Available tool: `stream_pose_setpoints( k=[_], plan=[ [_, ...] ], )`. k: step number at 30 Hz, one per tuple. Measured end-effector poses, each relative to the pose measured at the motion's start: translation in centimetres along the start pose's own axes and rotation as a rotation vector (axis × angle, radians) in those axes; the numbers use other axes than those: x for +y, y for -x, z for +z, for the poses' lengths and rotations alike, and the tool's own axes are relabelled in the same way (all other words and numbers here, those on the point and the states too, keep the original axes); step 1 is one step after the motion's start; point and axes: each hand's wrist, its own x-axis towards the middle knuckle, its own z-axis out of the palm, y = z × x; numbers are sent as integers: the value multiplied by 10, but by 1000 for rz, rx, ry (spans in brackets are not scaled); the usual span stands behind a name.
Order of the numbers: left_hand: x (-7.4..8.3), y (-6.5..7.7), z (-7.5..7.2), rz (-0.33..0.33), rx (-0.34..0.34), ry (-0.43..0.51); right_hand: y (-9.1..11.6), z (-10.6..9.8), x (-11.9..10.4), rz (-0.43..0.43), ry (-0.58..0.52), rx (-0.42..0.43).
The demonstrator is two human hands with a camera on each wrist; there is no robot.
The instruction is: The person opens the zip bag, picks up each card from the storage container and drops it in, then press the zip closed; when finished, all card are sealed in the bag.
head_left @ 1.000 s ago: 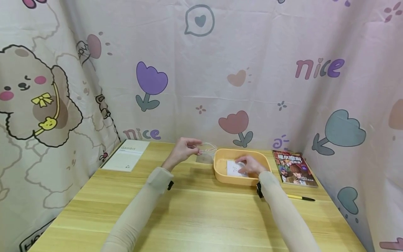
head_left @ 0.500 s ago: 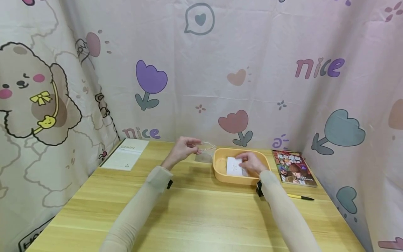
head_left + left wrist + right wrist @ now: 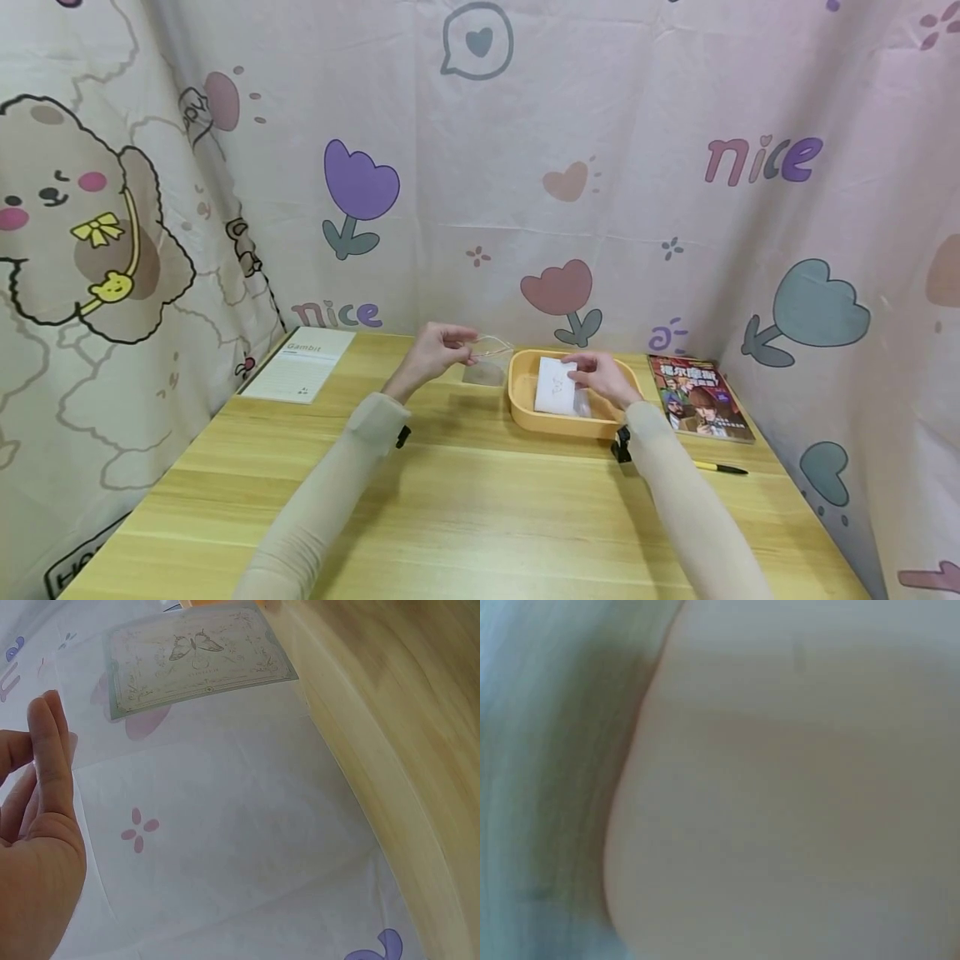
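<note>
My left hand [image 3: 435, 354] pinches the top edge of a clear plastic bag [image 3: 483, 372], whose mouth gapes toward the right. In the left wrist view, a butterfly print with an ornate border [image 3: 199, 656] shows in the bag's far part, beside my left hand [image 3: 45, 832]. My right hand [image 3: 603, 379] holds a white card [image 3: 555, 392] with a faint line drawing by its upper right edge, over the yellow bin [image 3: 558, 425]. Clear plastic [image 3: 582, 404] lies behind the card's lower right. The right wrist view is a blur, with the card out of sight.
A magazine [image 3: 701, 398] lies right of the bin, and a yellow and black pen [image 3: 720, 468] in front of it. A white "Gambit" notebook [image 3: 300, 364] is at the table's back left. A printed curtain [image 3: 465, 167] stands behind the wooden table [image 3: 465, 517].
My right hand has raised the white card from the bin's floor, tilting it up and slightly left. My left hand stays nearly still with the bag.
</note>
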Motion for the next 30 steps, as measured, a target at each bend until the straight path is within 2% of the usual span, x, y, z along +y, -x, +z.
stream_pose_setpoints(
  k=[8, 13, 16, 22, 30],
  plan=[
    [-2, -2, 1, -28, 11, 4, -3, 0, -9, -89, -28, 58],
    [-1, 0, 2, -8, 12, 2, -4, 0, -14, -130, -71, 93],
    [-1, 1, 2, 13, 16, -9, -3, 2, -17, -141, -103, 103],
    [0, 2, 3, 8, 19, -25, 0, 3, -25, -140, -157, 103],
    [4, -1, 3, 6, 6, -50, 0, 0, -36, -153, -210, 158]
  ],
)
